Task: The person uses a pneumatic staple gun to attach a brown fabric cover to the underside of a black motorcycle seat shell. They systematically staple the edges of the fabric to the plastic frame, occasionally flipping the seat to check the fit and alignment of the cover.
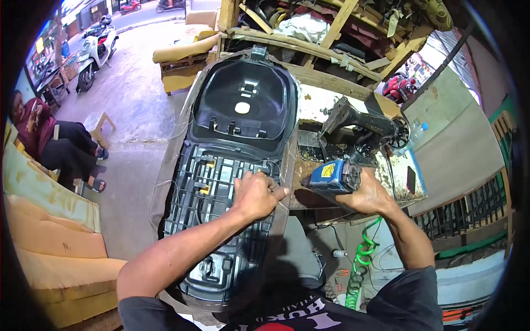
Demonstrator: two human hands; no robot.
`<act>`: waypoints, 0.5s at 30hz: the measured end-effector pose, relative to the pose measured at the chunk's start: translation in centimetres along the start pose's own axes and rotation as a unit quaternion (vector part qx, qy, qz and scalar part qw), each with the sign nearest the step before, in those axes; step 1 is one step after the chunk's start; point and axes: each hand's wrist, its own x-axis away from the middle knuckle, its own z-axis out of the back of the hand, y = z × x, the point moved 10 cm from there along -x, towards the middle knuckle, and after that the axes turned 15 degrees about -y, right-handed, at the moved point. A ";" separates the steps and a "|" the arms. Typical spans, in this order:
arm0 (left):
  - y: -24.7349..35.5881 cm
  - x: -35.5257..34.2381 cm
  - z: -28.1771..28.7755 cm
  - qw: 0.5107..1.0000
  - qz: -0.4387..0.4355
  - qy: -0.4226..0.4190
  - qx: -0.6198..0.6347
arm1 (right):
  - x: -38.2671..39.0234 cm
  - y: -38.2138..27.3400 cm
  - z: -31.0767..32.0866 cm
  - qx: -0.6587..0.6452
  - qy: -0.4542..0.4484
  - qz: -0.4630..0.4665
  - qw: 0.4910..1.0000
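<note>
- Progress: the cover (160,198) shows round the rim of the seat (221,160); fastening seems unfinished, though I cannot tell how much is left.
- Seat: base up before me, left of the sewing machine (364,124); black, ribbed, smoothly hollowed at its far end.
- My left hand (256,196): half curled over the seat's right side; its hold is unclear.
- My right hand (369,193): wrapped round the stapler (333,176).

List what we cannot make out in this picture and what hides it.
Head view:
Handle of the blue tool: covered by the right hand.
Part of the black ribbed seat base: hidden under the left forearm.
What, if anything, the left hand pinches: hidden by its own fingers.
Dark motorbike on the street: cut off by the top edge.
</note>
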 end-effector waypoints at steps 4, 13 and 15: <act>-1.4 -0.6 -0.5 1.000 0.002 -0.006 0.015 | -3.0 -0.3 -0.8 0.013 -0.110 -0.100 0.989; -1.6 -0.8 -1.2 0.997 -0.017 0.060 -0.047 | -6.7 -4.8 -3.2 0.092 -0.234 -0.160 0.955; -1.4 -0.7 -1.1 0.998 -0.019 0.050 -0.033 | -6.7 -4.8 -2.9 0.118 -0.228 -0.221 0.941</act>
